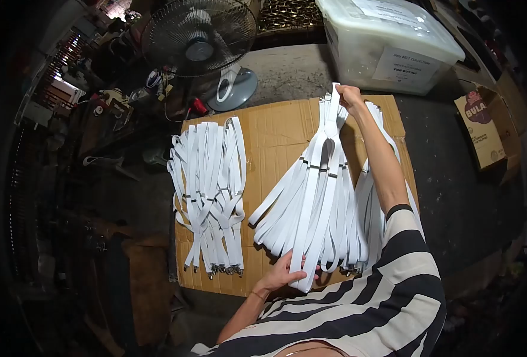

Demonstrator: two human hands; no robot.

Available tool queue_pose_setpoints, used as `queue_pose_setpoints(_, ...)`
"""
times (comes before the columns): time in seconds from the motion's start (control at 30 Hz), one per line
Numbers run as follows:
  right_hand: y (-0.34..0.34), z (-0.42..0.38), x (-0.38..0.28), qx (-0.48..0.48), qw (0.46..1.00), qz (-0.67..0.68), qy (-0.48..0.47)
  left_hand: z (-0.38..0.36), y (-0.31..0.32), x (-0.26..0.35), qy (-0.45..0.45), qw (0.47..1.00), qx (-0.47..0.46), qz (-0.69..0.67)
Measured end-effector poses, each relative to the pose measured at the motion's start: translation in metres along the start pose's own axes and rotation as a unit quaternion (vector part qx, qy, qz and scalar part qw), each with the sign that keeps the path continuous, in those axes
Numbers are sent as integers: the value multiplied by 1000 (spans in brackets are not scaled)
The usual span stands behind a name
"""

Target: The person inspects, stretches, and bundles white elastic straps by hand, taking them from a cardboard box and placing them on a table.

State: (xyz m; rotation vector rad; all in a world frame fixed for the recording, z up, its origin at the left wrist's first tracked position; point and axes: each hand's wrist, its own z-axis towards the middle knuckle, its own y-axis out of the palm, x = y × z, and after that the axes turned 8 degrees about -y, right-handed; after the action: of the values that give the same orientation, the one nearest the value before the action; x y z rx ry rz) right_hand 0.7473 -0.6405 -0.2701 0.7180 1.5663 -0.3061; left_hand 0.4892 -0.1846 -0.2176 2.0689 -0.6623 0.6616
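Observation:
A pair of white suspenders [331, 128] is stretched lengthwise over a fanned-out pile of white suspenders [281, 217]. At the far end, my right hand [350, 98] pinches the single back strap near its tip. My left hand [282, 272] is closed around the lower straps at the near end, some fingers hidden behind them. Dark metal adjusters show across the middle of the straps. To the left lies another bundle of white suspenders [210, 172], its metal clips toward me. A third bundle [370, 196] is partly hidden under my right arm.
All the bundles lie on a flat cardboard sheet [275, 131]. Beyond it stand a fan [199, 50] on a grey base and a lidded translucent plastic bin [388, 56] with paper labels. An opened cardboard box [484, 134] sits at the right.

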Motion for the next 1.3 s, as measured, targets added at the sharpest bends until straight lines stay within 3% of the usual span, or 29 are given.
queue_pose_setpoints(0.13,3,6,33,37,995,-94,10,4,-6,3,-23,1000,0,-6)
queue_pose_setpoints(0.23,-8,39,71,0,996,-85,11,8,-8,6,-32,999,-2,1)
queue_pose_setpoints(0.3,-10,48,83,21,998,-59,4,12,-9,8,-27,1000,0,3)
queue_pose_setpoints(0.4,-11,55,92,53,989,-134,-25,17,-12,7,-13,1000,12,-13)
queue_pose_setpoints(0.57,-11,49,94,115,919,-367,-88,23,-17,7,8,999,18,-34)
queue_pose_setpoints(0.73,-17,40,90,208,892,-399,-52,27,-15,16,10,999,22,-34)
queue_pose_setpoints(0.87,-19,-17,65,176,943,-267,-97,30,-20,10,21,999,18,-31)
queue_pose_setpoints(0.97,-16,-78,47,108,942,-267,-172,32,-21,13,38,998,21,-35)
queue_pose_setpoints(1.1,4,-178,13,73,937,-295,-171,33,-19,23,37,997,40,-54)
queue_pose_setpoints(1.2,17,-280,-5,21,924,-376,-69,37,-21,27,44,997,36,-49)
queue_pose_setpoints(1.23,9,-304,11,-50,908,-413,48,38,-21,29,45,997,37,-47)
queue_pose_setpoints(1.3,10,-358,8,-178,896,-373,164,41,-22,27,61,997,48,-26)
